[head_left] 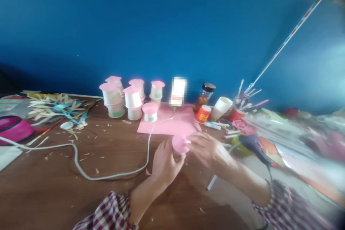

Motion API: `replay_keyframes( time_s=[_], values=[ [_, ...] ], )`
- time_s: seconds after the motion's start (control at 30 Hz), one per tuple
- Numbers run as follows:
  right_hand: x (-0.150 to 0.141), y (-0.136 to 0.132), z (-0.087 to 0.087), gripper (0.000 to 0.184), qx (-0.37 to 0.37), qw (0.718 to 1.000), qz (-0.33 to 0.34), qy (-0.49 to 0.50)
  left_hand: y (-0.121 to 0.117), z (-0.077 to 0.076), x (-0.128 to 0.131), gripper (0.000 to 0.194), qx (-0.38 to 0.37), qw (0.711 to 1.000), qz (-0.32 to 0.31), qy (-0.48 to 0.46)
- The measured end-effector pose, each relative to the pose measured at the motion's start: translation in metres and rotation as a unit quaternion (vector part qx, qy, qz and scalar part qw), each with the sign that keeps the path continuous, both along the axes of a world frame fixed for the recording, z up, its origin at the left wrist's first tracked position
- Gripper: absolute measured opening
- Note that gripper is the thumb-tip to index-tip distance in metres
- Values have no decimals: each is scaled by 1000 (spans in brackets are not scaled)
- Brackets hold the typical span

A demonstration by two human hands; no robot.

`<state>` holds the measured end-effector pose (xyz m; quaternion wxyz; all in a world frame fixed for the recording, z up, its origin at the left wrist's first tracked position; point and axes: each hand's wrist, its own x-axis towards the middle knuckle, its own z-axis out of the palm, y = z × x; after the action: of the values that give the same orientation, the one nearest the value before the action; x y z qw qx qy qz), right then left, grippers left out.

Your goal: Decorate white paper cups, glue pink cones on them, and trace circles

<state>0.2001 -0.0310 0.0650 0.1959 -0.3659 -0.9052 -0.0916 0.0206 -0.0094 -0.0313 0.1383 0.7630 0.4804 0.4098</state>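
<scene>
In front of me my left hand [166, 163] is wrapped round a small paper cup topped with a round pink paper disc [179, 144]. My right hand [206, 149] is at the right edge of that disc, fingers together and slightly blurred. A small pale bit shows at its fingertips, and I cannot tell what it is. Behind lies a pink paper sheet [172, 125]. A single pink-topped cup [150, 112] stands at the sheet's left edge. Several stacked cups with pink discs [110, 99] stand to its left.
A white cable [107, 178] snakes over the brown table [88, 201]. At the back right are a dark-lidded jar [204, 95], a red cup [203, 114] and a white cup [221, 107]. A glue gun [256, 147] lies right. Wood shavings [51, 106] sit left; a blue wall rises behind.
</scene>
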Motion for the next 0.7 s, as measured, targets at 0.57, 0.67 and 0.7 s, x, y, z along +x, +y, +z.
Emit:
replay_keyframes(
  time_s=[0.57,0.67,0.7],
  values=[
    [2,1,-2,26,11,1000,20,12,-1,3,0,48,-3,1000,6,2],
    [5,2,-3,28,33,999,12,10,-1,3,-1,51,-2,1000,10,6],
    [6,3,-3,28,38,999,9,8,-1,3,-1,51,-1,1000,11,6]
  ],
)
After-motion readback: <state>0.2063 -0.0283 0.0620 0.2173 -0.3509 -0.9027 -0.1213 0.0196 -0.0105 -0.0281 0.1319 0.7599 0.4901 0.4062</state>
